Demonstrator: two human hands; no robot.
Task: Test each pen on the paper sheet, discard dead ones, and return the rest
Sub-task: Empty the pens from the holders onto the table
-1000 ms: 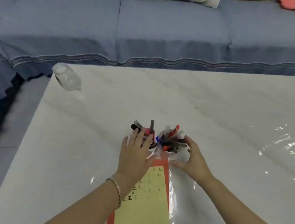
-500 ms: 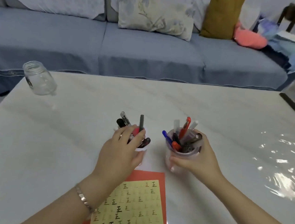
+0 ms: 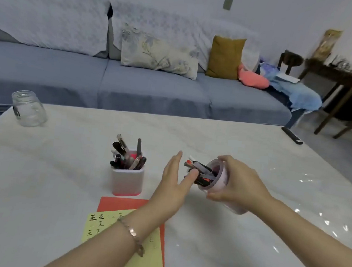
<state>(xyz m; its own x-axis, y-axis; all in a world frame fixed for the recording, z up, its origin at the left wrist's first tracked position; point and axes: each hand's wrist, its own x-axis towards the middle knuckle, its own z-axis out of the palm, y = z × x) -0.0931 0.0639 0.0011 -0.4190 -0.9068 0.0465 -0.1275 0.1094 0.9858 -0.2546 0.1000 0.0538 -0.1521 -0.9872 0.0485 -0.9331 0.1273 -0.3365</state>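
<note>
My right hand (image 3: pixel 237 184) grips a round pink cup (image 3: pixel 220 179) lifted off the table and tipped to the left, its mouth facing my left hand. Several pens (image 3: pixel 199 171) stick out of the cup's mouth. My left hand (image 3: pixel 173 185) is held flat and upright with straight fingers at the pen tips, its thumb touching them. A square pink holder (image 3: pixel 127 181) full of pens stands upright to the left. A yellow paper sheet (image 3: pixel 122 250) with written marks lies on a red pad (image 3: pixel 122 203) under my left forearm.
An empty glass jar (image 3: pixel 29 108) stands at the table's far left corner. A black remote (image 3: pixel 292 135) lies at the far right edge. A blue sofa with cushions runs behind the white marble table (image 3: pixel 225 244).
My right hand lifted the round cup and tipped it sideways to the left. My left hand let go of the square holder and moved right to the pen tips. The camera tilted up.
</note>
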